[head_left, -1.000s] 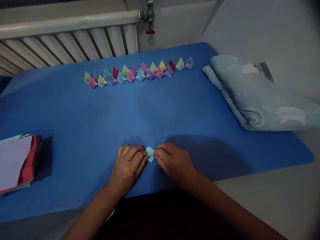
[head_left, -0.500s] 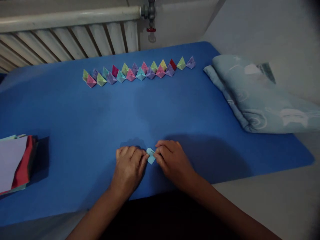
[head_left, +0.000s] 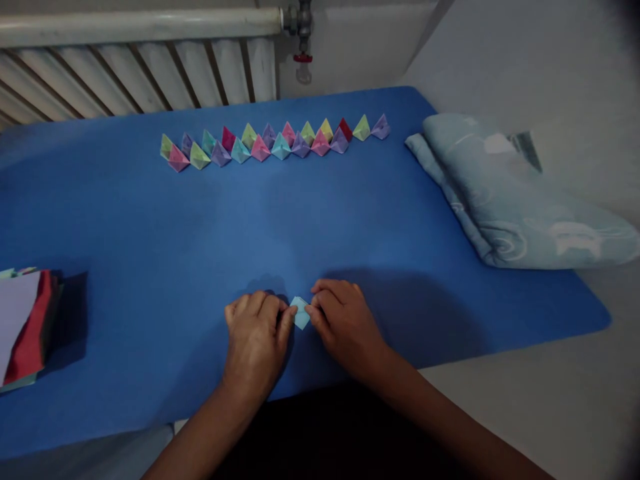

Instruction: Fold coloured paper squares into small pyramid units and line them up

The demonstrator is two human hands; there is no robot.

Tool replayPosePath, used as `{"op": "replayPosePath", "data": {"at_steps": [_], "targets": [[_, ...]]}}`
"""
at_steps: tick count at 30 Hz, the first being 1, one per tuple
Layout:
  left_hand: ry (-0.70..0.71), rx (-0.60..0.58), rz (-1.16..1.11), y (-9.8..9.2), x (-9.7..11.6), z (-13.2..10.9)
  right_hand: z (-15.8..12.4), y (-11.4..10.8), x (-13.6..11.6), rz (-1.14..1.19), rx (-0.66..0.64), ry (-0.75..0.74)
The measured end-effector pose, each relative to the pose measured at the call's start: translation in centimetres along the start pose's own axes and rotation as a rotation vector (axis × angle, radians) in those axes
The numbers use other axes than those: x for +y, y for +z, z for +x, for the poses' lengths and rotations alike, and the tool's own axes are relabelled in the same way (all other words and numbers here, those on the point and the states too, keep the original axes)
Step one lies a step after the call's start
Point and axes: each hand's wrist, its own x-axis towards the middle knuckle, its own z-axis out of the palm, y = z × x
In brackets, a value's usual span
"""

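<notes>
A small light-blue folded paper piece point(head_left: 301, 312) lies on the blue mat point(head_left: 150, 227) near its front edge. My left hand point(head_left: 256, 340) pinches its left side with curled fingers. My right hand point(head_left: 343, 321) pinches its right side, fingers closed on it. Far back on the mat runs a long row of folded paper shapes point(head_left: 273, 140) in pink, green, purple, teal, yellow and red.
A stack of coloured paper sheets point(head_left: 23, 327) lies at the left edge of the mat. A folded pale-blue blanket point(head_left: 510, 200) rests to the right. A white radiator point(head_left: 135, 63) with a valve point(head_left: 301, 40) stands behind the mat.
Both hands stay pinched on the light-blue piece; the right hand's fingers have shifted slightly closer over it. The view has drifted a little to the right.
</notes>
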Motion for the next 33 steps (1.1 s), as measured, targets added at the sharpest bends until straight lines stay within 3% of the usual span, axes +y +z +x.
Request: {"op": "replayPosePath", "data": {"at_steps": [13, 16, 19, 21, 23, 29, 33], "targets": [[-0.081, -0.155, 0.102, -1.0, 0.1, 0.6, 0.5, -0.3, -0.7, 0.020, -0.005, 0.128], [-0.067, -0.293, 0.067, -2.1, -0.4, 2.0, 0.8, -0.6, -0.7, 0.036, -0.068, 0.143], [-0.104, -0.512, 0.040, -3.1, -0.9, 4.1, 1.5, -1.1, -0.7, 0.046, -0.139, 0.166], [-0.159, -0.657, 0.079, -3.6, -1.0, 5.4, 2.0, -1.4, -0.7, 0.045, -0.179, 0.184], [-0.171, -0.730, 0.148, -3.9, -1.0, 6.1, 2.4, -1.6, -0.7, 0.042, -0.205, 0.195], [-0.025, -0.696, 0.227, -4.2, -1.5, 5.7, 2.5, -1.5, -0.6, 0.032, -0.217, 0.164], [-0.034, -0.743, 0.194, -4.2, -2.2, 6.1, 2.4, -1.6, -0.7, 0.023, -0.230, 0.173]]}}
